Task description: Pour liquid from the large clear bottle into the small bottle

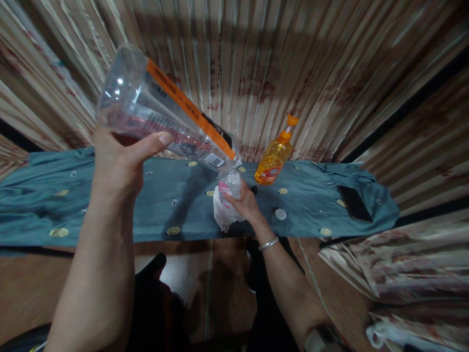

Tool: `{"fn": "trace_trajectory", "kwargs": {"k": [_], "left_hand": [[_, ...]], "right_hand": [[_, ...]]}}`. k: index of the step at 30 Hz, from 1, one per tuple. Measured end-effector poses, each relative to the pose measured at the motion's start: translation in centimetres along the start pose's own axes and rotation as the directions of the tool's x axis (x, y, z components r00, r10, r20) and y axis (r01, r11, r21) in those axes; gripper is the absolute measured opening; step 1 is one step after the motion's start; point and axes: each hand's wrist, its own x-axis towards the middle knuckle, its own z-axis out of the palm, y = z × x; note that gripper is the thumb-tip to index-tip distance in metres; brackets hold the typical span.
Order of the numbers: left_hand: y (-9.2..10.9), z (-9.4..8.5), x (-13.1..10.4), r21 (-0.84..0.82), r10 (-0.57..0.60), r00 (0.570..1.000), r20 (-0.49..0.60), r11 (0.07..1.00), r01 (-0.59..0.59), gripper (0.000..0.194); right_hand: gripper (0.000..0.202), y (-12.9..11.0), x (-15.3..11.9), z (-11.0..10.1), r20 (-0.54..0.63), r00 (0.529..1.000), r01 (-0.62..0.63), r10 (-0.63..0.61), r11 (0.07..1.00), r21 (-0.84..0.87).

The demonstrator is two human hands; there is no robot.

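Observation:
My left hand (122, 159) grips a large clear plastic bottle (176, 129) with an orange and black label. The bottle is tipped, its base up at the left and its neck down at the right. Below that neck is a small clear bottle (230, 182) with pink print, upright on the cloth. My right hand (246, 201) is closed around the small bottle. A white cloth or tissue (224, 212) lies against its lower part. The two bottle mouths meet or nearly meet; I cannot tell whether they touch.
A teal patterned cloth (154, 215) covers the narrow table. An orange pump bottle (273, 159) stands behind my right hand. Right of that hand lie a white cap (280, 214) and a small black cap (254, 189). A phone (354, 203) lies at the right end. Curtains (234, 68) hang behind.

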Motion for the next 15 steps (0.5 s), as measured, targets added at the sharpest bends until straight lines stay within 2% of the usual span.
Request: {"fn": "trace_trajectory", "kwargs": {"k": [6, 15], "left_hand": [[0.02, 0.13, 0.07, -0.026, 0.005, 0.999, -0.034, 1.0, -0.006, 0.064], [0.41, 0.18, -0.01, -0.037, 0.004, 1.0, -0.007, 0.999, -0.005, 0.048]], "right_hand": [[0.064, -0.1, -0.05, 0.03, 0.0, 1.0, 0.007, -0.007, 1.0, 0.005], [0.063, -0.25, -0.06, 0.03, 0.009, 1.0, -0.02, 0.02, 1.0, -0.009]]}}
